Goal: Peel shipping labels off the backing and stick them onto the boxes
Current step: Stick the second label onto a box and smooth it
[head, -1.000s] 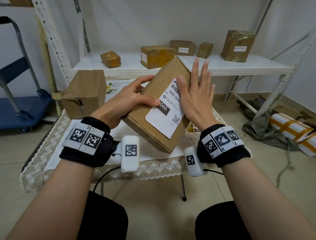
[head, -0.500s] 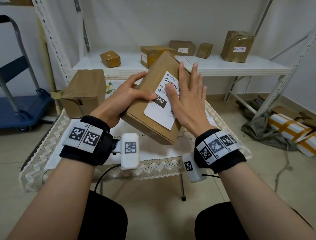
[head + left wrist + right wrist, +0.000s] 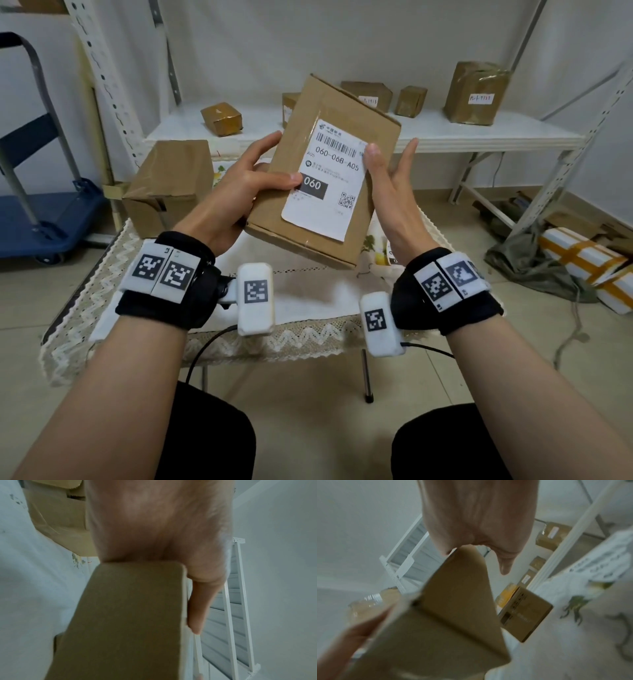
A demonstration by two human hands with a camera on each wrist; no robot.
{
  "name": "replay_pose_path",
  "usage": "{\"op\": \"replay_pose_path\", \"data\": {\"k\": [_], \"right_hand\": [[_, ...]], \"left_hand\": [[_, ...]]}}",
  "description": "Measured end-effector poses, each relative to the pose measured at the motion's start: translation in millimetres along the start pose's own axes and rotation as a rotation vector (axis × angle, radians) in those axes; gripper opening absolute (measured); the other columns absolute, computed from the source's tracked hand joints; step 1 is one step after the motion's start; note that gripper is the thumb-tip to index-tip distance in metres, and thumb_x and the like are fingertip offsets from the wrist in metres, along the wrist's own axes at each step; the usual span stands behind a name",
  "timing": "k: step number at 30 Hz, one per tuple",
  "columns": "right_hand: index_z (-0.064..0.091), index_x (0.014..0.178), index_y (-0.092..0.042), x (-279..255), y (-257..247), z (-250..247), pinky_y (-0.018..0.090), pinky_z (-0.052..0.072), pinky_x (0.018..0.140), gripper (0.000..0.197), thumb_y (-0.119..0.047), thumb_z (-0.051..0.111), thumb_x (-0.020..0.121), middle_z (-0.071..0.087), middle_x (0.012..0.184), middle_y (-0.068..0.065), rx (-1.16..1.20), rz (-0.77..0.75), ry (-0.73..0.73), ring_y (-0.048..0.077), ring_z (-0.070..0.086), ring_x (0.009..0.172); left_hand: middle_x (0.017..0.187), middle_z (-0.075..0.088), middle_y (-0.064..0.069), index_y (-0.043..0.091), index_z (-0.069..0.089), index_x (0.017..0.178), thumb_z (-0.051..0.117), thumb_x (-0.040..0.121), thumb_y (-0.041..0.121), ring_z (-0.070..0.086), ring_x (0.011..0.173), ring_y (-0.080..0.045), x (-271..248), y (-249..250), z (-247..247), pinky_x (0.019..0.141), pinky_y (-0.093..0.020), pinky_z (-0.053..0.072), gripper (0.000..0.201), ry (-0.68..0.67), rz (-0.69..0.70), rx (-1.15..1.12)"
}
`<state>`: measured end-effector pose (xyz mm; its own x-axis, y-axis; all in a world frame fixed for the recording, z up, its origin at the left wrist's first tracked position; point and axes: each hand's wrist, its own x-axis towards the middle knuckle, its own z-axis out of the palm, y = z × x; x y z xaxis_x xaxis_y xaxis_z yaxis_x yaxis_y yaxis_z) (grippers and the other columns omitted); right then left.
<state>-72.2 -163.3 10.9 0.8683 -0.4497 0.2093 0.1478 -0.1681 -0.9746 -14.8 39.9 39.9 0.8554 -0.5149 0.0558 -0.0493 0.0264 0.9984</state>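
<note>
A blue platform trolley (image 3: 37,219) stands on the floor far to the left of the held box, and a larger brown cardboard carton (image 3: 168,185) sits on the lace-edged white tablecloth (image 3: 113,260) just left of it. The left hand (image 3: 239,192) grips the flat brown cardboard box (image 3: 298,113) by its left edge, thumb laid across the front and fingers behind, lifting it tilted above the cloth. A white printed shipping label (image 3: 329,178) with barcode and a black "060" block lies stuck flat on the box's front face. The right hand (image 3: 394,192) cups the box's right edge, thumb tip on the label's upper right corner, fingers straight behind the box. Behind the box, a white metal shelf (image 3: 479,133) carries several small taped brown parcels (image 3: 474,92)
</note>
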Motion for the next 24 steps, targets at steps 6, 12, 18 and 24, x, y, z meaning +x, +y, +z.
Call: {"op": "replay_pose_path", "data": {"k": [6, 12, 18, 24], "right_hand": [[0.024, 0.159, -0.023, 3.0, 1.6, 4.4, 0.046, 0.055, 0.104, 0.081, -0.045, 0.068, 0.096, 0.077, 0.116, -0.009, 0.233, 0.125, -0.032, 0.013, 0.075, 0.105], [0.050, 0.137, -0.021, -4.1, -5.9, 7.2, 0.033, 0.062, 0.083, 0.051, -0.035, 0.073, 0.094, 0.076, 0.117, -0.002, 0.240, 0.100, 0.029, 0.012, 0.076, 0.097], [0.045, 0.142, -0.023, -10.4, -7.8, 18.3, 0.037, 0.059, 0.097, 0.063, -0.038, 0.077, 0.090, 0.072, 0.119, -0.008, 0.205, 0.031, 0.055, 0.010, 0.072, 0.107], [0.042, 0.144, -0.021, -7.4, -12.1, 16.7, 0.046, 0.059, 0.097, 0.064, -0.027, 0.078, 0.091, 0.075, 0.120, 0.000, 0.375, 0.060, 0.102, 0.017, 0.075, 0.105]], "left_hand": [[0.124, 0.072, 0.000, 0.038, 0.037, 0.154, 0.073, 0.088, 0.014, 0.075, 0.101, -0.024, 4.5, -3.9, 4.4, 0.075, -0.034, 0.062, 0.079, 0.022, 0.026, -0.008], [0.171, 0.010, 0.011, 0.043, 0.007, 0.162, 0.054, 0.095, 0.063, 0.016, 0.156, -0.012, 6.5, -2.4, 20.1, 0.125, -0.042, 0.019, 0.083, 0.156, 0.170, 0.515], [0.167, -0.029, -0.002, 0.029, -0.009, 0.163, 0.024, 0.100, 0.070, -0.026, 0.154, -0.020, 13.7, -9.7, 46.2, 0.122, -0.045, -0.018, 0.082, 0.180, 0.369, 1.032], [0.167, -0.031, -0.001, 0.028, -0.015, 0.162, 0.004, 0.082, 0.084, -0.029, 0.153, -0.020, 17.1, -24.4, 55.3, 0.120, -0.043, -0.021, 0.100, 0.133, 0.375, 1.163]]}}
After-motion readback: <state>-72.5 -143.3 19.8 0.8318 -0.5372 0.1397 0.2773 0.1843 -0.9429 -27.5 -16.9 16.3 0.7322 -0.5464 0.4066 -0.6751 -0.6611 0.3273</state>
